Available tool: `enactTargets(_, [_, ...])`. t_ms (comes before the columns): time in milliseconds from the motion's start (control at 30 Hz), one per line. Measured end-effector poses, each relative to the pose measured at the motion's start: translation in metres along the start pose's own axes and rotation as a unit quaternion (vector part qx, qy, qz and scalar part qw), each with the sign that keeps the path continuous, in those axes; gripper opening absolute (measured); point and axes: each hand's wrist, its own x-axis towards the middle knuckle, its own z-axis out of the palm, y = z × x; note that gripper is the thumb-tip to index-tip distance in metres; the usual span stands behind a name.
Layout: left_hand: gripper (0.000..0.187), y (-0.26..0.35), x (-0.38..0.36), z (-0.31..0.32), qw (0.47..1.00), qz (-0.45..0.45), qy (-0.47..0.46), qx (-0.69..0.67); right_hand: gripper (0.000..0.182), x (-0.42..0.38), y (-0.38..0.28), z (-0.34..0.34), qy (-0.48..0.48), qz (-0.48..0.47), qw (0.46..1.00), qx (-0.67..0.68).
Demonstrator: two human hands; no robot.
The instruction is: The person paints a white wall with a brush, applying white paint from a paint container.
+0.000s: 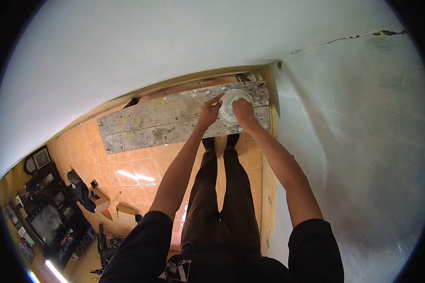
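Note:
A round, whitish translucent tub (229, 118) stands near the right end of a worn, paint-spattered wooden plank (151, 120). My left hand (210, 112) is at the tub's left rim, thumb and index finger apart and reaching to its edge, the other fingers curled against its side. Over the tub's opening is my right hand (243, 111), closed in a fist with the knuckles up. Pale material (230, 101) shows inside the tub beside the fist. I cannot tell what the right fingers hold, since the back of the hand hides them.
A pale wall (354, 141) with a crack stands close at the right, another (174, 42) behind the plank. My feet stand on orange floor tiles (141, 165) just before the plank. Cardboard boxes (99, 200) and a dark TV cabinet (56, 212) are at lower left.

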Motion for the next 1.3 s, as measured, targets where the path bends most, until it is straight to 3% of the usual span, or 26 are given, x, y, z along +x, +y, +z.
enactTargets(133, [0.035,-0.009,0.004,0.003,1.000,0.015,-0.002,-0.005,0.010,-0.006,0.014,-0.002,-0.046,-0.065,0.997,-0.024])
enactTargets(333, [0.035,0.001,-0.002,0.002,1.000,-0.003,0.008,0.018,0.010,-0.011,0.011,0.007,0.091,-0.025,0.996,-0.005])
enactTargets(433, [0.034,0.003,0.000,0.002,1.000,-0.008,-0.007,0.011,0.008,-0.015,0.011,0.000,0.001,-0.088,0.996,-0.012])
enactTargets(567, [0.033,-0.002,0.002,0.005,1.000,-0.002,-0.012,-0.010,0.008,-0.012,-0.001,-0.005,0.008,-0.009,0.999,-0.047])
enactTargets(667, [0.031,-0.009,0.004,0.009,0.999,0.023,0.037,0.008,0.007,-0.003,0.000,-0.002,0.006,-0.002,0.998,-0.064])
enactTargets(767, [0.029,-0.028,0.013,0.013,0.968,0.185,0.103,0.132,0.006,-0.006,0.005,-0.003,0.000,-0.031,0.997,-0.073])
enactTargets(867, [0.031,-0.007,0.005,0.012,0.951,0.224,0.133,0.169,0.007,-0.011,0.003,-0.021,0.013,-0.029,0.996,-0.085])
enactTargets(1033, [0.034,-0.011,0.011,0.010,0.957,0.192,0.125,0.179,0.009,-0.003,0.008,0.005,0.040,-0.005,0.995,-0.096])
enactTargets(1133, [0.034,-0.012,0.013,0.008,0.964,0.169,0.115,0.170,0.009,-0.005,0.015,0.012,0.042,-0.063,0.996,-0.036])
enactTargets(1300, [0.032,-0.015,0.015,0.010,0.973,0.149,0.118,0.134,0.010,0.001,0.001,-0.016,0.004,-0.007,0.998,-0.061])
